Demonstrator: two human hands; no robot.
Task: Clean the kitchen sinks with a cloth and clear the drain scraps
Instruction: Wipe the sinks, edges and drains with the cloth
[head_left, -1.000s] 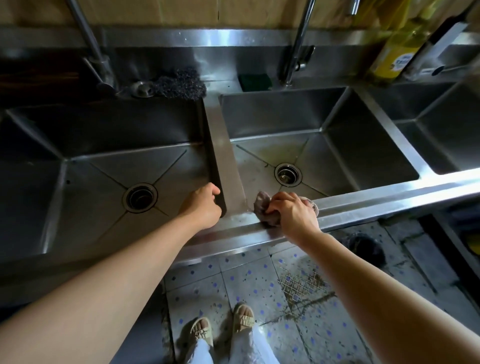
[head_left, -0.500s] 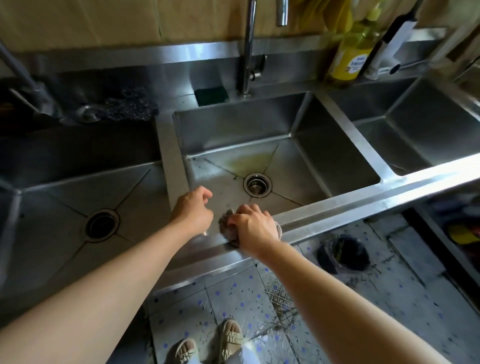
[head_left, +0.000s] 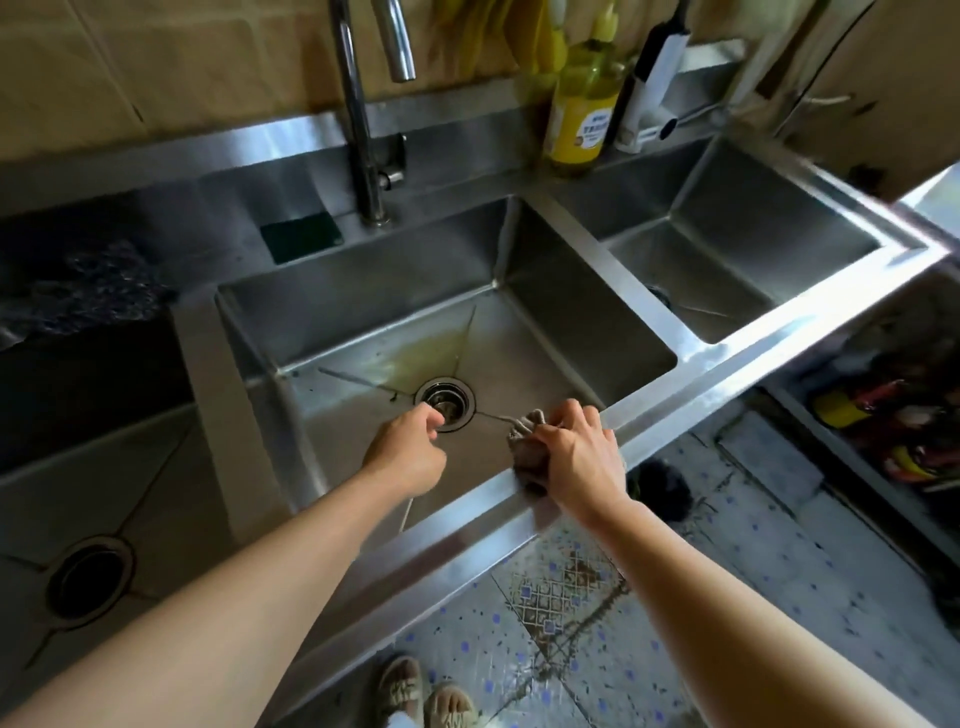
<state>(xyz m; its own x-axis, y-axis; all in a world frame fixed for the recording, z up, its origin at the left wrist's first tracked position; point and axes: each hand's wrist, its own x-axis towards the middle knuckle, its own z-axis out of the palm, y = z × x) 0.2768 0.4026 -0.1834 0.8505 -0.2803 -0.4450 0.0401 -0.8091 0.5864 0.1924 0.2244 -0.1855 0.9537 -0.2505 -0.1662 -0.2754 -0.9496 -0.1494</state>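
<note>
Three steel sinks stand in a row. The middle sink (head_left: 545, 322) has a yellowish stain on its floor and a round drain strainer (head_left: 448, 402). My left hand (head_left: 408, 449) reaches into this sink, its loosely curled fingers right at the strainer's near-left rim; whether they touch it I cannot tell. My right hand (head_left: 579, 457) grips a crumpled grey-brown cloth (head_left: 527, 441) at the sink's front rim. The left sink (head_left: 156, 493) shows a dark open drain (head_left: 88, 579). The right sink (head_left: 737, 270) is partly in view.
A tall faucet (head_left: 358, 114) rises behind the middle sink, beside a dark green sponge (head_left: 301, 236). A steel scourer (head_left: 88, 291) lies at the back left. A yellow soap bottle (head_left: 584, 104) stands on the back ledge. Patterned floor tiles (head_left: 727, 597) and my sandalled feet lie below.
My left hand left the divider between the left and middle sinks and reached into the middle sink toward the drain. My right hand and cloth stayed on the front rim. The view shifted right.
</note>
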